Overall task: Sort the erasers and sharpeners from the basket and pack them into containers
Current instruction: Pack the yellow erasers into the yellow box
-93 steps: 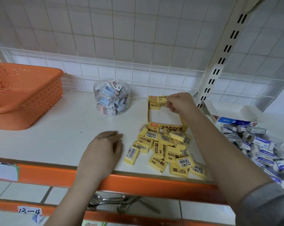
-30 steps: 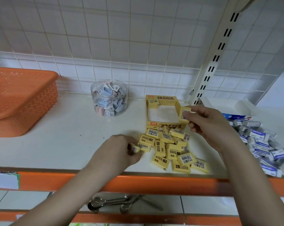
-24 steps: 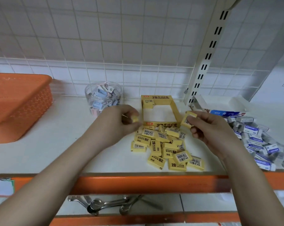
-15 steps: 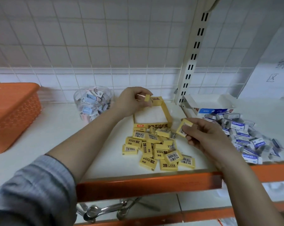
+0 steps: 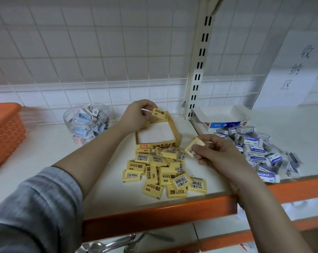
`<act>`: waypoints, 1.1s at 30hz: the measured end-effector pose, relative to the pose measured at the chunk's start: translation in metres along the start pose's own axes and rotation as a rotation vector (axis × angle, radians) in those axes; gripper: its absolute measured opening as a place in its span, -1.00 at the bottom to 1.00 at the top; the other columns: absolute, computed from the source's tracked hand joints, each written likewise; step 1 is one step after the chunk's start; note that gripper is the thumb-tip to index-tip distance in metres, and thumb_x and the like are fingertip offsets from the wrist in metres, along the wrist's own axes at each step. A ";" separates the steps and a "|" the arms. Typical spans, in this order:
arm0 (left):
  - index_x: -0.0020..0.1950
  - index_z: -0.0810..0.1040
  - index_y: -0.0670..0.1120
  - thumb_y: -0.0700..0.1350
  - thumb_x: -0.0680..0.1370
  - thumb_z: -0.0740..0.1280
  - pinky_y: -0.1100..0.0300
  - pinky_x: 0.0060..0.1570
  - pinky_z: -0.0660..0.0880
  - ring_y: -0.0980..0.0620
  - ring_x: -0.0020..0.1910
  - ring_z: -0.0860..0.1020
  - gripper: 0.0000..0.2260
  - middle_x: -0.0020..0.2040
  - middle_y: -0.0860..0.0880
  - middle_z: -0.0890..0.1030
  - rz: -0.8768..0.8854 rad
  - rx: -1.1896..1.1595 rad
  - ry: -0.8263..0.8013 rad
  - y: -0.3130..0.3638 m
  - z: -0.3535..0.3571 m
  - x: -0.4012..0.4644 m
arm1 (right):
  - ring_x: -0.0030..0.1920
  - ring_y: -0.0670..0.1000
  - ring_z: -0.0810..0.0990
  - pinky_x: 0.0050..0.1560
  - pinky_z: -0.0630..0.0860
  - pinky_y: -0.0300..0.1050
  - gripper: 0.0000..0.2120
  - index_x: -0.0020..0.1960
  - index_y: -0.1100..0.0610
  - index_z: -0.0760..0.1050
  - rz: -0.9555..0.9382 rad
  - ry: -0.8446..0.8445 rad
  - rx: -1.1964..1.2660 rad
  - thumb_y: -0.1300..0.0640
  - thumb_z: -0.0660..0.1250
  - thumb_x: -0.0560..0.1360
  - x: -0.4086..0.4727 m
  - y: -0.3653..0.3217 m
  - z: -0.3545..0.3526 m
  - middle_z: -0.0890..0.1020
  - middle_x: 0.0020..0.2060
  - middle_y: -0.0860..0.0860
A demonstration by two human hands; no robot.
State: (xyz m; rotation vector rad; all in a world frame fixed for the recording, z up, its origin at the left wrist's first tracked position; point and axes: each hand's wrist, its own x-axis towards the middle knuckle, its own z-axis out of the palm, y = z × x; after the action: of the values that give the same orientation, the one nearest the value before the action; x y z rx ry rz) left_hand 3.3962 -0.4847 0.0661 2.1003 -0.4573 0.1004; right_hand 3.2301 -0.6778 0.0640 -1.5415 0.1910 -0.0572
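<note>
My left hand point(image 5: 136, 115) pinches yellow eraser point(image 5: 159, 113) at box point(image 5: 174, 133) back edge; right hand point(image 5: 215, 152) grips second eraser point(image 5: 193, 147). Risk: crooked placement jams row.

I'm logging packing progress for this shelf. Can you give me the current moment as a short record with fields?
left hand: pinches a yellow 2B eraser at the far wall of the yellow cardboard tray
right hand: pinches another yellow eraser beside the tray
unpacked: pile of yellow erasers; heap of white-and-blue erasers
others: clear round jar, orange perforated basket
</note>
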 end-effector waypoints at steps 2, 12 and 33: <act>-0.02 0.54 -0.05 -0.39 0.46 0.35 0.19 -0.07 0.56 0.00 -0.17 0.61 -0.75 -0.07 -0.12 0.64 -0.006 -0.061 -0.013 0.005 -0.007 -0.001 | -0.36 -0.13 0.64 -0.34 0.55 -0.36 -0.84 0.04 0.21 0.51 0.011 0.003 0.036 0.32 0.36 0.47 0.004 -0.003 0.002 0.60 -0.29 0.11; 0.08 0.58 -0.02 -0.33 0.57 0.21 0.19 -0.01 0.59 0.06 -0.19 0.57 -0.74 -0.22 -0.04 0.42 -0.221 -0.563 0.132 0.016 -0.035 -0.059 | -0.25 0.00 0.62 -0.01 0.60 0.07 -0.84 -0.09 0.07 0.46 -0.276 -0.003 -0.326 0.21 0.43 0.44 0.065 -0.022 0.029 0.62 -0.20 -0.04; 0.00 0.47 0.01 -0.30 0.53 0.30 0.24 -0.19 0.60 0.09 -0.27 0.65 -0.80 -0.08 -0.09 0.58 -0.185 -0.448 0.289 0.021 -0.039 -0.112 | -0.08 -0.08 0.53 -0.08 0.51 -0.30 -0.72 0.08 0.21 0.63 -1.242 -0.071 -0.920 0.14 0.28 0.44 0.091 -0.017 0.039 0.67 -0.09 0.10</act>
State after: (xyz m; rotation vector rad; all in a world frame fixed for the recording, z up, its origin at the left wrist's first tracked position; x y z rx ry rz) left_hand 3.2893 -0.4308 0.0767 1.6439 -0.0963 0.1734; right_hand 3.3271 -0.6545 0.0741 -2.3444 -0.9467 -1.0016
